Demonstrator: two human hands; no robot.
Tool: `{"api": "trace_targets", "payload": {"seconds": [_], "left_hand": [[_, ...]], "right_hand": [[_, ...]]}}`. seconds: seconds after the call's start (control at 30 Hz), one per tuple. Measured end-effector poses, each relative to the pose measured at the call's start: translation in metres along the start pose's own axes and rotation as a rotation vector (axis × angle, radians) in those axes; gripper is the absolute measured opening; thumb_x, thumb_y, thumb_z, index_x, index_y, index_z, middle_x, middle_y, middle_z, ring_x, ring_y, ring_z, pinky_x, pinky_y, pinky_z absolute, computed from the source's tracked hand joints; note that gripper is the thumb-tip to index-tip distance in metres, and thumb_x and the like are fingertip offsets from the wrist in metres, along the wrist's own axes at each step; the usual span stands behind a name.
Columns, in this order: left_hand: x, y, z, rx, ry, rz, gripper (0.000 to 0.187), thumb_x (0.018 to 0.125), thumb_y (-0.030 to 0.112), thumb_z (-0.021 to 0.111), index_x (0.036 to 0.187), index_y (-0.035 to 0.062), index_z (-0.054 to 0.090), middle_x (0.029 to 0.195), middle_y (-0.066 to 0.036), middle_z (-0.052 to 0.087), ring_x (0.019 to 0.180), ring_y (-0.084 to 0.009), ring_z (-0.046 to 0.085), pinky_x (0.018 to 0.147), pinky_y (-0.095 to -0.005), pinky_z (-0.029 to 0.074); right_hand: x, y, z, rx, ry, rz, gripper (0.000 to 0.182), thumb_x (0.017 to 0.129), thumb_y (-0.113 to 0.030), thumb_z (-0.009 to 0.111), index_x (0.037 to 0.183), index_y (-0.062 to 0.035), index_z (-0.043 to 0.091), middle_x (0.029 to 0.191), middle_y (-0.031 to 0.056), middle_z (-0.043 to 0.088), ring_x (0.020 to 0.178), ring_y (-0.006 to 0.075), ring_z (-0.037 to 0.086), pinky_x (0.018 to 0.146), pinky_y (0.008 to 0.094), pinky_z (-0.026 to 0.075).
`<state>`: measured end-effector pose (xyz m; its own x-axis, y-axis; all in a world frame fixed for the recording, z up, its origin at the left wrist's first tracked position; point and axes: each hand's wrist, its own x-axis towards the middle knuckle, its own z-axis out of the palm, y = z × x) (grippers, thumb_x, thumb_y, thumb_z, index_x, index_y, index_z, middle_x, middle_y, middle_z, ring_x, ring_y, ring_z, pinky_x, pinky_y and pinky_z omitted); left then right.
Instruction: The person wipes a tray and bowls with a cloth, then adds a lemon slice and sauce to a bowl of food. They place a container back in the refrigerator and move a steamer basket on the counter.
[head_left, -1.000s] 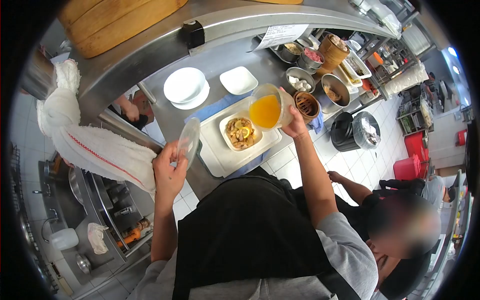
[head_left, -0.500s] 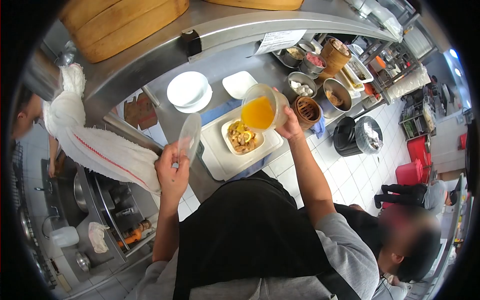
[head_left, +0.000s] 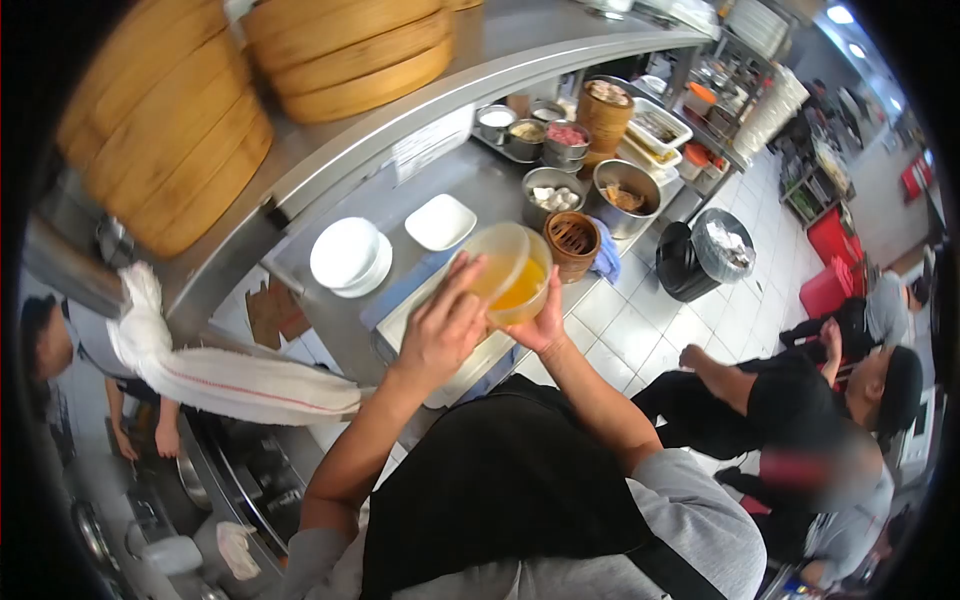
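My right hand (head_left: 546,322) is wrapped round a round clear plastic tub (head_left: 540,300) of orange-yellow liquid. Its translucent lid (head_left: 499,258) is pinched in my left hand (head_left: 440,325), tilted and overlapping the tub's mouth. Both hands are above a white board (head_left: 400,318), whose middle they cover. The dish of food on that board is hidden behind them. Just beyond the board lie a square white dish (head_left: 441,222) and stacked white bowls (head_left: 345,255).
Large bamboo steamers (head_left: 350,60) stand on the steel shelf (head_left: 400,130) above. Metal pots (head_left: 624,190) and a small bamboo steamer (head_left: 573,246) line the counter's right. A lined bin (head_left: 722,248) stands on the floor. Co-workers (head_left: 740,400) are at right, another person (head_left: 90,350) at left.
My left hand has brought the lid across to the tub's mouth. My right hand has lowered the tub towards me. The view has shifted, and a person at right has moved.
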<state>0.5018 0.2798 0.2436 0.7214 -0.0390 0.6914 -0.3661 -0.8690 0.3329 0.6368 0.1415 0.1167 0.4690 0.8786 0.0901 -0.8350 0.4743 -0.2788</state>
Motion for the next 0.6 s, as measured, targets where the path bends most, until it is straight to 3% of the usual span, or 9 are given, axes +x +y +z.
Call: {"api": "trace_targets", "payload": {"seconds": [0.07,0.27,0.4,0.5,0.57,0.6], "left_hand": [[0.000,0.005,0.013,0.013,-0.216,0.040,0.015,0.086,0.011,0.066,0.088,0.0004,0.055,0.140,-0.017,0.048,0.131,-0.0387,0.044,0.103,-0.0459,0.044],[-0.001,0.004,0.028,0.075,-0.373,0.067,0.023,0.088,0.022,0.065,0.094,0.0002,0.059,0.140,-0.015,0.049,0.133,-0.0364,0.043,0.108,-0.0500,0.037],[0.007,0.009,0.021,0.021,-0.412,0.055,0.029,0.089,0.022,0.064,0.106,-0.0012,0.061,0.139,-0.016,0.050,0.133,-0.0355,0.043,0.107,-0.0494,0.038],[0.004,0.001,0.020,-0.129,-0.383,0.032,0.033,0.085,0.010,0.066,0.116,-0.0021,0.059,0.136,-0.016,0.052,0.129,-0.0360,0.048,0.106,-0.0460,0.039],[-0.009,-0.009,0.025,-0.197,-0.301,-0.172,0.040,0.086,0.005,0.064,0.125,-0.0004,0.055,0.133,-0.018,0.054,0.126,-0.0340,0.050,0.108,-0.0413,0.037],[-0.007,-0.004,0.024,-0.196,-0.301,-0.158,0.040,0.086,0.005,0.064,0.125,-0.0004,0.055,0.133,-0.018,0.054,0.126,-0.0340,0.050,0.108,-0.0413,0.037]], "right_hand": [[-0.004,0.004,-0.004,0.045,0.022,0.006,0.089,0.084,-0.078,0.040,0.149,-0.0184,0.030,0.152,0.0108,0.034,0.139,0.0327,0.033,0.110,0.0541,0.033],[-0.016,0.014,-0.005,0.051,0.022,-0.042,0.084,0.086,-0.075,0.041,0.147,-0.0169,0.034,0.150,0.0101,0.037,0.137,0.0304,0.037,0.108,0.0505,0.036],[-0.020,0.018,-0.003,0.106,-0.002,-0.034,0.082,0.087,-0.073,0.042,0.147,-0.0178,0.034,0.149,0.0092,0.039,0.135,0.0303,0.040,0.108,0.0509,0.037],[-0.025,0.021,-0.007,0.142,-0.022,-0.022,0.081,0.088,-0.071,0.043,0.147,-0.0178,0.034,0.148,0.0090,0.040,0.135,0.0297,0.040,0.108,0.0516,0.035],[-0.024,0.020,-0.008,0.140,-0.052,-0.007,0.080,0.088,-0.070,0.044,0.147,-0.0177,0.034,0.148,0.0089,0.040,0.135,0.0291,0.040,0.109,0.0520,0.035],[-0.023,0.019,-0.007,0.128,-0.057,-0.011,0.079,0.089,-0.069,0.044,0.147,-0.0170,0.035,0.148,0.0088,0.040,0.135,0.0285,0.041,0.110,0.0518,0.034]]}}
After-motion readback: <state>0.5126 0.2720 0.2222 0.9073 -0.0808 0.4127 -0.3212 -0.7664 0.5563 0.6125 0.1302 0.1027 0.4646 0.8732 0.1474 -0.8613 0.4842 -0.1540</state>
